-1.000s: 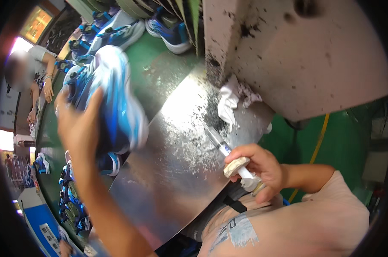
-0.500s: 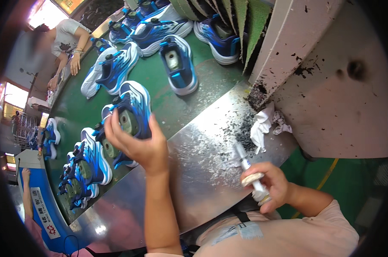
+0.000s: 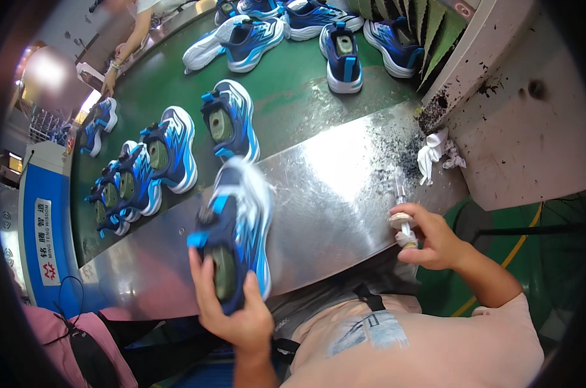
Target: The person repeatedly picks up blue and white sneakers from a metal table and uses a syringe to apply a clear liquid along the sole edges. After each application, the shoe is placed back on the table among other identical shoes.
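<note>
A blue-and-white sneaker (image 3: 244, 213) with a green shoe last (image 3: 224, 271) inside hangs over the metal ledge, tilted and slightly blurred. My left hand (image 3: 241, 321) grips it at the heel end, fingers on one side and thumb on the other. In my right hand (image 3: 435, 242) is a clear syringe-like tool (image 3: 401, 187) with a pale round collar and white wrapping, its tip pointing away over the ledge. The fingers close around its wrapped part. Beyond the held sneaker, another sneaker (image 3: 244, 119) lies on the green belt.
More sneakers (image 3: 134, 178) line the green conveyor belt (image 3: 286, 81) on the left and at the far side. Crumpled white tissue (image 3: 432, 155) and black specks lie on the metal ledge (image 3: 325, 174) by a stained machine post. Another person's arm (image 3: 134, 39) reaches in at far left.
My left hand has lifted a sneaker off the belt and drawn it toward me over the ledge. My right hand still holds the syringe-like tool. The view has shifted.
</note>
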`<state>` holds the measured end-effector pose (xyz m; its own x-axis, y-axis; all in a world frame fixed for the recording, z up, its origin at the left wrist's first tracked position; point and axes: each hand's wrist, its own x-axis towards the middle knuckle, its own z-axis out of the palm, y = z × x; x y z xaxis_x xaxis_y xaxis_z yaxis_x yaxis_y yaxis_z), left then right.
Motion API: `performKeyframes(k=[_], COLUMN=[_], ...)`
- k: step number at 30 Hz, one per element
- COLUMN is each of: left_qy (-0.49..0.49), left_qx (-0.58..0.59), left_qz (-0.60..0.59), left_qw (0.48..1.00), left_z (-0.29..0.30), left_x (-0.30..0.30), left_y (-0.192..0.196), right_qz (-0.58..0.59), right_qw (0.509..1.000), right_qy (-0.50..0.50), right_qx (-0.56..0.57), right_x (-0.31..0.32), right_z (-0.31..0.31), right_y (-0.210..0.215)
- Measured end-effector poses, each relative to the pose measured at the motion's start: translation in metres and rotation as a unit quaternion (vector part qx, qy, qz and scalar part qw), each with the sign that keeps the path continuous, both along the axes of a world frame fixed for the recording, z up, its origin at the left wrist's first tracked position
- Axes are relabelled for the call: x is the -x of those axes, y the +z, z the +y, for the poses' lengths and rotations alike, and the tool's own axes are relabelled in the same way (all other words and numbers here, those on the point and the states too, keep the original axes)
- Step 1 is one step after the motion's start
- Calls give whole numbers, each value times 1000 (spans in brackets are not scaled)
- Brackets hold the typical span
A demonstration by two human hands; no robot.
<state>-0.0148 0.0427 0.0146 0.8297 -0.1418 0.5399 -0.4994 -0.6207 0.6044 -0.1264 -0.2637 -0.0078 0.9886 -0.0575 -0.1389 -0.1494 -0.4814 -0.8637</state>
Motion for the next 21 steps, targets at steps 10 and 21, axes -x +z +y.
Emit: performKeyframes(k=[10,21], left_qy=[-328,-263], left_qx=[-383,-157], left_qz=[-43,-110], left_qw=[862,945], left_z=[14,48], left_x=[-62,6], left_y=[86,-13], right_qz=[-59,120], right_qw=[995,955], right_qy=[-77,-144], right_qx=[-21,-231], right_x=[-10,-54], right_z=[3,42], right_y=[13,63])
